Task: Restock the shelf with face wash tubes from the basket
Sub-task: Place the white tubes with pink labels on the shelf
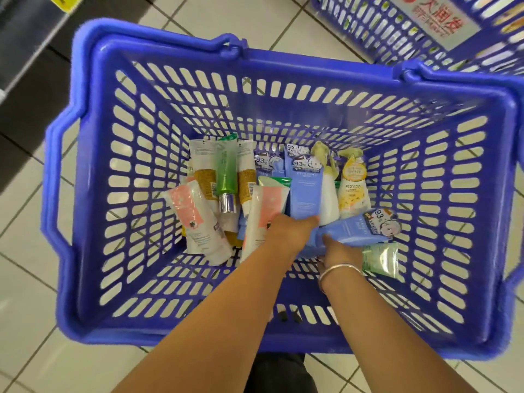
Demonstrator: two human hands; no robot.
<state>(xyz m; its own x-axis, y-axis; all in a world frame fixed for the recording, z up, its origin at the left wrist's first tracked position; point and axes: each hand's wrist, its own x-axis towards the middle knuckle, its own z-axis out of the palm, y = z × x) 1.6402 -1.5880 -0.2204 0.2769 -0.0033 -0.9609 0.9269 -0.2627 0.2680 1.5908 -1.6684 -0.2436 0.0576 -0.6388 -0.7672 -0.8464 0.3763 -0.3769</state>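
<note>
Both forearms reach down into the blue basket [85, 177]: left hand [292, 231] and right hand [337, 251] together grip a blue face wash tube [357, 229] near its right wall.

Pale tiled floor [25, 293], second blue basket [397, 32] at upper right.

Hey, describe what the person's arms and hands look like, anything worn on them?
Both forearms are bare, with no sleeves in view. The right hand has a thin silver-coloured bangle around its wrist. The left hand shows no glove, watch or bracelet; rings cannot be made out.
</note>
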